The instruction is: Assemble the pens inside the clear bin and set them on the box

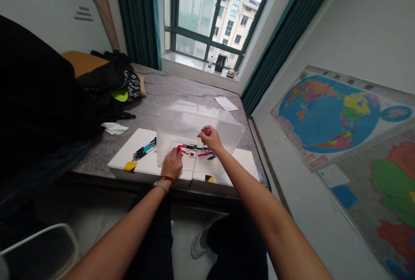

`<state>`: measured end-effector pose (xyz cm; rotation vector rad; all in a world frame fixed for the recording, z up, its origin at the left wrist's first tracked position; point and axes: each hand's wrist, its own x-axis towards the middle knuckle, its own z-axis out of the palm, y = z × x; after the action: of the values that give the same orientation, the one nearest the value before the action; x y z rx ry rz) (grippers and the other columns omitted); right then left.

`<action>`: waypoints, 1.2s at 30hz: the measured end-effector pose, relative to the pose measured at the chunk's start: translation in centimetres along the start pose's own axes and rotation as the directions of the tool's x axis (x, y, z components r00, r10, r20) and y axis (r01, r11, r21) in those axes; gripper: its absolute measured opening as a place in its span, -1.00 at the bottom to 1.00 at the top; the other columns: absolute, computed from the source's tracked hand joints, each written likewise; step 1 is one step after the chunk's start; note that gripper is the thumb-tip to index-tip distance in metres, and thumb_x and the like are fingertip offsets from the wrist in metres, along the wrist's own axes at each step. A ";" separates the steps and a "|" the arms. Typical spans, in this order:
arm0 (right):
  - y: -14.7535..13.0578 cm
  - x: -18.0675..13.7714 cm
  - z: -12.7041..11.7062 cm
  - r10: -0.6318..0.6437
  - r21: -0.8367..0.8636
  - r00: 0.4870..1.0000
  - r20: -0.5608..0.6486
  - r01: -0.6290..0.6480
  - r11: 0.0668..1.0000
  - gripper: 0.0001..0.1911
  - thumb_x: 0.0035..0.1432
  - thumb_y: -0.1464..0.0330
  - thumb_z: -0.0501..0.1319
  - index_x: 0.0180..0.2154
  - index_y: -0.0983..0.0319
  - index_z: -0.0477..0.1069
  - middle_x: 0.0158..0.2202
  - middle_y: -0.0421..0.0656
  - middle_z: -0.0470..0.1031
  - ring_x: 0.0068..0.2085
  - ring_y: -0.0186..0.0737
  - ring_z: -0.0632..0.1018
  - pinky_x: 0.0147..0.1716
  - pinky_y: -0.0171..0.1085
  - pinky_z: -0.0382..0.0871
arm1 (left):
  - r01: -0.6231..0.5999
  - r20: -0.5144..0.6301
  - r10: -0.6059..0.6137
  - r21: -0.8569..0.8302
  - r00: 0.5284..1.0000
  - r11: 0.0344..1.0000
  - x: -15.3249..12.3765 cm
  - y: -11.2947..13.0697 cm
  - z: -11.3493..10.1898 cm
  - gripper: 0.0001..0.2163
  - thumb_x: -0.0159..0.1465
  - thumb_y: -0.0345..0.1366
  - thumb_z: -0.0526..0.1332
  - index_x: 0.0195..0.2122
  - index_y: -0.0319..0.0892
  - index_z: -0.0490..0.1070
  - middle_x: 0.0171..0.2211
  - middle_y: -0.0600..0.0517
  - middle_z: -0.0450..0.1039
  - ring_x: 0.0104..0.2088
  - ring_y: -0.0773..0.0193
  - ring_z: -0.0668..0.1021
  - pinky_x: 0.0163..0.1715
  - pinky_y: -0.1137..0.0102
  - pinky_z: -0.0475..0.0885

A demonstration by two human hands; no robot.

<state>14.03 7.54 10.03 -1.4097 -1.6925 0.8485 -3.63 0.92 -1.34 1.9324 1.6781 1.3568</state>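
My left hand is closed at the near side of a clear plastic bin, its fingertips pinching the end of a red pen. My right hand is raised over the bin's opening, thumb and fingertips pressed together. A thin, pale piece seems to hang below those fingertips, too small to name. Between the hands lie several loose pens, among them a blue and black pen and another red pen. The bin lies tipped on its side on white boxes.
Left of the bin, several blue and black pens lie on the white box. Crumpled tissue and dark clothing are farther left on the grey table. White paper lies behind the bin. A wall with maps stands at right.
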 end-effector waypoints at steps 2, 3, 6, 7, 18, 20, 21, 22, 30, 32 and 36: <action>0.2 -1.1 -0.1 0.094 0.117 0.995 -0.032 -0.090 0.989 -0.74 0.11 0.33 0.08 -0.12 0.23 0.29 -0.26 -0.13 0.56 -0.52 -0.40 0.45 -0.54 -0.42 0.35 | -0.004 0.002 0.004 0.009 1.000 1.000 0.0 0.0 0.1 -0.78 0.39 -0.24 -0.08 -0.09 -0.14 0.30 -0.33 -0.05 0.48 -0.26 0.11 0.53 -0.20 0.26 0.39; 0.3 -1.6 -0.2 0.141 0.166 0.989 -0.031 -0.134 0.977 -0.73 0.12 0.33 0.07 -0.12 0.23 0.30 -0.22 -0.11 0.56 -0.50 -0.40 0.46 -0.53 -0.42 0.36 | -0.010 0.004 0.010 0.014 1.000 1.000 0.0 0.0 0.1 -0.77 0.39 -0.24 -0.08 -0.09 -0.13 0.30 -0.34 -0.05 0.48 -0.27 0.11 0.53 -0.20 0.26 0.40; 0.6 -2.8 -0.2 0.253 0.292 0.968 -0.003 -0.241 0.926 -0.67 0.12 0.35 0.05 -0.06 0.24 0.34 -0.09 -0.05 0.53 -0.39 -0.37 0.52 -0.44 -0.42 0.42 | -0.031 0.003 0.031 0.041 1.000 0.999 -0.1 -0.1 0.2 -0.76 0.39 -0.23 -0.08 -0.07 -0.13 0.31 -0.33 -0.07 0.47 -0.27 0.11 0.53 -0.18 0.24 0.40; 0.8 -3.2 -0.1 0.275 0.325 0.961 0.007 -0.262 0.909 -0.64 0.12 0.36 0.05 -0.03 0.24 0.34 -0.06 -0.03 0.52 -0.35 -0.36 0.54 -0.40 -0.41 0.43 | -0.036 0.003 0.036 0.052 0.999 0.998 -0.1 -0.2 0.3 -0.75 0.39 -0.22 -0.08 -0.05 -0.13 0.31 -0.32 -0.07 0.47 -0.27 0.11 0.52 -0.18 0.24 0.40; 2.7 -6.7 3.4 0.334 0.519 0.933 0.131 -0.352 0.779 -0.73 0.12 0.31 0.26 -0.11 0.24 0.41 -0.14 -0.07 0.56 -0.28 -0.30 0.60 -0.34 -0.36 0.49 | -0.160 0.040 0.155 0.213 0.987 0.964 -0.2 -0.2 0.5 -0.68 0.40 -0.19 -0.08 0.02 -0.19 0.32 -0.31 -0.13 0.44 -0.28 0.08 0.50 -0.20 0.22 0.39; 2.4 -6.7 3.6 0.309 0.531 0.945 0.105 -0.316 0.786 -0.77 0.17 0.27 0.21 -0.15 0.24 0.42 -0.19 -0.08 0.57 -0.34 -0.34 0.60 -0.40 -0.40 0.48 | -0.197 0.050 0.191 0.230 0.980 0.953 -0.2 -0.1 0.5 -0.68 0.40 -0.19 -0.07 0.03 -0.20 0.33 -0.32 -0.14 0.44 -0.28 0.08 0.50 -0.21 0.23 0.38; 2.2 -6.7 3.6 0.292 0.529 0.952 0.094 -0.296 0.795 -0.76 0.20 0.24 0.18 -0.17 0.25 0.42 -0.22 -0.08 0.57 -0.37 -0.36 0.59 -0.43 -0.42 0.47 | -0.216 0.054 0.210 0.236 0.976 0.947 -0.2 -0.1 0.5 -0.68 0.40 -0.19 -0.07 0.02 -0.20 0.33 -0.32 -0.13 0.44 -0.27 0.08 0.50 -0.20 0.23 0.38; 1.9 -6.5 3.6 0.272 0.519 0.959 0.084 -0.275 0.810 -0.74 0.22 0.21 0.15 -0.19 0.25 0.43 -0.25 -0.09 0.56 -0.40 -0.38 0.57 -0.46 -0.43 0.45 | -0.233 0.056 0.226 0.241 0.972 0.942 -0.2 0.0 0.5 -0.68 0.40 -0.19 -0.07 0.02 -0.20 0.33 -0.32 -0.13 0.45 -0.27 0.08 0.50 -0.21 0.24 0.37; 0.7 -5.7 4.0 0.000 0.315 1.000 0.018 -0.006 0.949 -0.70 0.23 0.14 0.15 -0.30 0.24 0.45 -0.40 -0.19 0.52 -0.47 -0.36 0.49 -0.52 -0.42 0.37 | -0.320 0.121 0.298 0.276 0.947 0.906 -0.2 0.6 0.1 -0.70 0.40 -0.22 -0.05 -0.02 -0.23 0.38 -0.31 -0.13 0.47 -0.28 0.11 0.50 -0.24 0.27 0.34; 0.6 -5.7 4.0 -0.047 0.218 0.998 -0.029 0.052 0.975 -0.74 0.26 0.20 0.12 -0.28 0.23 0.46 -0.40 -0.20 0.53 -0.43 -0.34 0.50 -0.43 -0.40 0.38 | -0.329 0.122 0.307 0.285 0.944 0.900 -0.2 0.7 0.1 -0.70 0.40 -0.22 -0.05 -0.03 -0.23 0.38 -0.31 -0.13 0.47 -0.28 0.12 0.50 -0.25 0.27 0.34; 0.3 -5.8 3.7 -0.116 0.024 0.992 -0.058 0.118 0.993 -0.77 0.29 0.28 0.10 -0.28 0.22 0.49 -0.36 -0.19 0.55 -0.33 -0.31 0.52 -0.27 -0.36 0.34 | -0.334 0.109 0.316 0.293 0.942 0.896 -0.2 0.5 0.2 -0.71 0.40 -0.23 -0.04 -0.02 -0.23 0.38 -0.31 -0.12 0.47 -0.28 0.12 0.50 -0.25 0.27 0.34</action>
<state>11.48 1.83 7.19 -1.2910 -1.6962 0.7566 -3.09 0.63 -1.23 2.5007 1.6745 1.1778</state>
